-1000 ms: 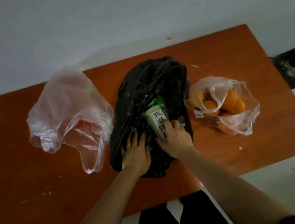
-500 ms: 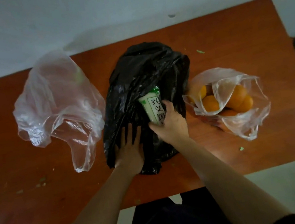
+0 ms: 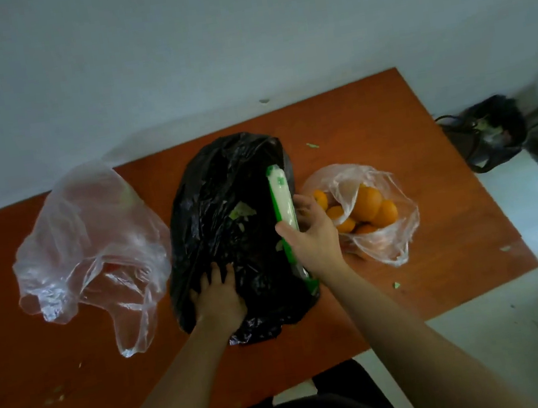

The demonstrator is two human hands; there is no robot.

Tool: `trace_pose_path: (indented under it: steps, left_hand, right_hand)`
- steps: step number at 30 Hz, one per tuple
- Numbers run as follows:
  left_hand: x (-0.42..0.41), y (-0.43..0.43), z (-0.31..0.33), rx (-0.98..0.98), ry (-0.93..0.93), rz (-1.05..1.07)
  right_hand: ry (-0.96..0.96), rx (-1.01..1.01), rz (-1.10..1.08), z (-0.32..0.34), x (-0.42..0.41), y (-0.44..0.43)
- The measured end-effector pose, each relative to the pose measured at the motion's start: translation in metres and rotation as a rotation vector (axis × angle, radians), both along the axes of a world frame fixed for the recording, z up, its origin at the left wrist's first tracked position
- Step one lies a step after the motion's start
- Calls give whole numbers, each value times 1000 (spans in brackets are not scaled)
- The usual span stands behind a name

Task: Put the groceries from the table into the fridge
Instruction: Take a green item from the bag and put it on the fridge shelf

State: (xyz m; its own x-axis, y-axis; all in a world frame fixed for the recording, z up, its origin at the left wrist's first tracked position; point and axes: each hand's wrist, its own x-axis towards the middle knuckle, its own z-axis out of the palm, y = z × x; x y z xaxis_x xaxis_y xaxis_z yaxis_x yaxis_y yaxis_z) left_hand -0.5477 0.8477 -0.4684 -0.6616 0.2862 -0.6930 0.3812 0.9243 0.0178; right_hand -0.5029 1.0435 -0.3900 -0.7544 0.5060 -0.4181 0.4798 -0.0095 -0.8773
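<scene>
The right hand [image 3: 313, 232] is holding a long green and white packet [image 3: 281, 198]. Its fingers [image 3: 311, 204] and thumb are curling around the packet. The packet is up over the right side of the black bag [image 3: 223, 182], which is lying in the middle of the tabletop [image 3: 388, 125]. The left hand [image 3: 220, 297] is pressing flat on the black bag, with its fingers straight and spread. A clear bag [image 3: 90, 246] is sitting on the left. A bag of oranges [image 3: 369, 205] is sitting just beside the right hand.
</scene>
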Motion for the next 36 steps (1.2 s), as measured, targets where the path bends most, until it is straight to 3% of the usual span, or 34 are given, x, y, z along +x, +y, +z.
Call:
trace_pose_path:
  steps: [8, 14, 17, 25, 36]
  left_hand:
    - [-29, -3, 37, 93, 118, -218]
    - [-10, 59, 103, 585, 347, -208]
    - [29, 111, 153, 864, 428, -299]
    - [225, 233, 256, 1213, 421, -659]
    - [631, 341, 327, 1486, 209, -1108]
  right_hand:
    - [286, -18, -361, 53, 36, -26]
    - [308, 286, -552, 89, 102, -16]
    - [316, 455, -670, 108, 155, 2]
    - [351, 714, -992, 156, 382, 55]
    - [206, 991, -1385, 216, 790, 79]
